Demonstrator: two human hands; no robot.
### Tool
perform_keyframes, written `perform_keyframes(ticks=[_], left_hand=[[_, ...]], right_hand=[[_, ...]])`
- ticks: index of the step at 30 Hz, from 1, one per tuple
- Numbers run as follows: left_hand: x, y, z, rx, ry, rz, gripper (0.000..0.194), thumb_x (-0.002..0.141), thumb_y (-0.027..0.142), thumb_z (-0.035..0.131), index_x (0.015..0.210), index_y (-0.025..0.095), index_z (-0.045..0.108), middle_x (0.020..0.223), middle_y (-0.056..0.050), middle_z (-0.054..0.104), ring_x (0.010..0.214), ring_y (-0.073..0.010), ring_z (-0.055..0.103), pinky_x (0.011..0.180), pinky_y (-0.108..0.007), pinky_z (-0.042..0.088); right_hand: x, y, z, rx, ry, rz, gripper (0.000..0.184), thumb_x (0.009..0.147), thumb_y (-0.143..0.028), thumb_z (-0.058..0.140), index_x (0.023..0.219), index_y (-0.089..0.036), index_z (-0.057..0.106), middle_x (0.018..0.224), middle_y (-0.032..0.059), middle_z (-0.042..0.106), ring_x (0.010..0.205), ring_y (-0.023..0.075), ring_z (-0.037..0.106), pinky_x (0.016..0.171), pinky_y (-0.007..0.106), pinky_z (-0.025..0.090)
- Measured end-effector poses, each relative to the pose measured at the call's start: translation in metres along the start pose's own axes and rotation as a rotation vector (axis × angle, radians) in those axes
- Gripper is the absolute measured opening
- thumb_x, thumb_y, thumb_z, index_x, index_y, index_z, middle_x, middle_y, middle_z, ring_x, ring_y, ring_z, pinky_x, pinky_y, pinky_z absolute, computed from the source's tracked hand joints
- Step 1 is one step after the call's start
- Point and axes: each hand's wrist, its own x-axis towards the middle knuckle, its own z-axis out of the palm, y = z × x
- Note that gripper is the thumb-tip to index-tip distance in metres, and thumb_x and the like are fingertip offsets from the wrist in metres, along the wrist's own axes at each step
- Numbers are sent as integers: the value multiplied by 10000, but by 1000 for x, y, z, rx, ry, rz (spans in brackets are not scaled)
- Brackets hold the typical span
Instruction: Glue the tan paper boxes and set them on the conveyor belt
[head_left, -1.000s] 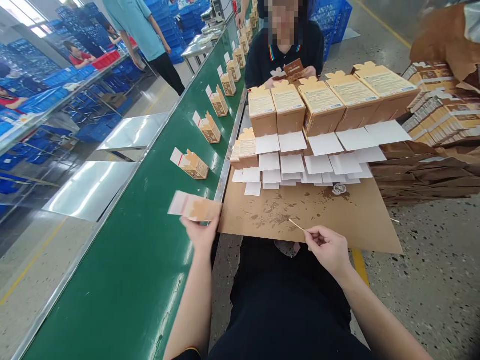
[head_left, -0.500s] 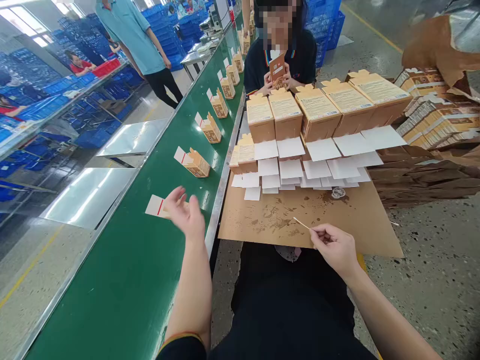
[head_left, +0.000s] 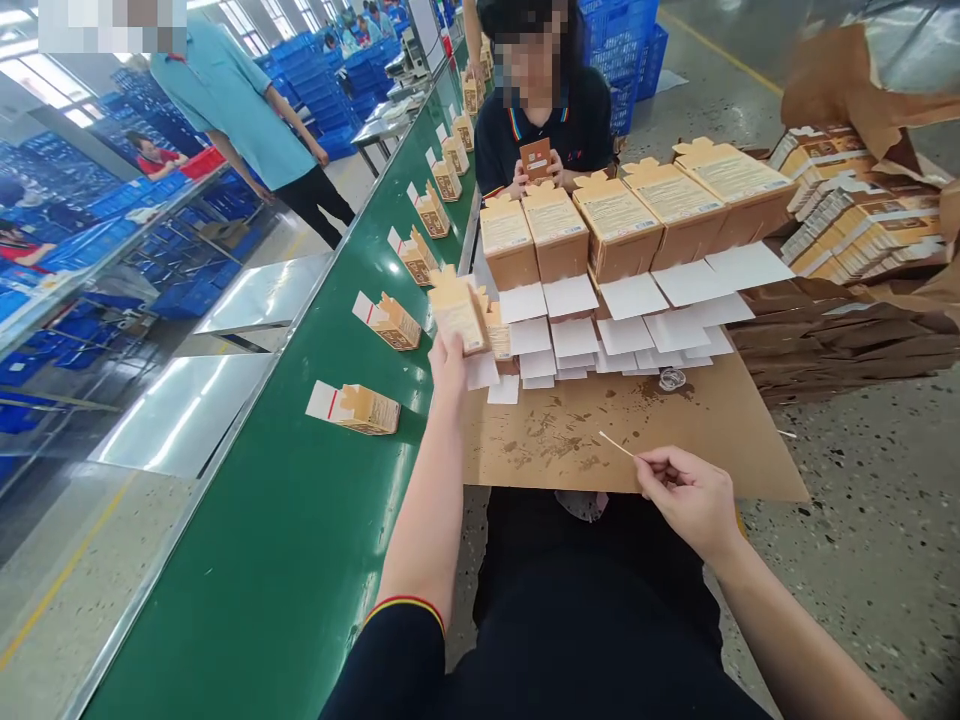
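My left hand (head_left: 448,368) is closed on a small tan carton (head_left: 459,312) at the left end of the carton stack (head_left: 626,225); the carton is tilted and its top flaps stand up. My right hand (head_left: 688,497) pinches a thin cotton swab (head_left: 617,443) between thumb and fingertips, its tip pointing left above a brown cardboard sheet (head_left: 720,440). White flaps of the stacked cartons hang toward me over that sheet, which is spotted with dark wet marks. Nearest on the green conveyor belt stands an open carton (head_left: 370,410) with a white flap.
Further cartons (head_left: 397,322) stand in a row along the green belt (head_left: 247,560). Across the stack a co-worker (head_left: 551,120) holds a brown carton. Flat carton bundles (head_left: 862,225) lie at the right. A small clear dish (head_left: 672,379) sits on the sheet.
My left hand has moved from the nearest belt carton, right and away from me, to the stack and taken hold of a carton there. My right hand still holds the swab, shifted slightly right.
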Motion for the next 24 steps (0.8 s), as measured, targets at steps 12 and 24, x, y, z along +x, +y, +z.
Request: perform_keyframes(ticks=[12,24], left_hand=[[-149,-16,-27,-146,-109,-338,714,631,530,1079,1164,227,712,1268,-133,800,1221,-318,778,1135,-499,601],[-158,-17,-26,-63,-150,-241,762,664,532,1059,1210,256,605,1292,-130,761,1205,-300,780,1068,-469,634]], right_hand=[[-14,3,72,-56,-248,-130,206,973,-212,615,779,-244,675,689,13,711,599,157,660,621,268,565],[-15,19,89,-136,-252,-230,234,996,-158,581,778,-243,587,680,2,655,597,156,619,596,269,488]])
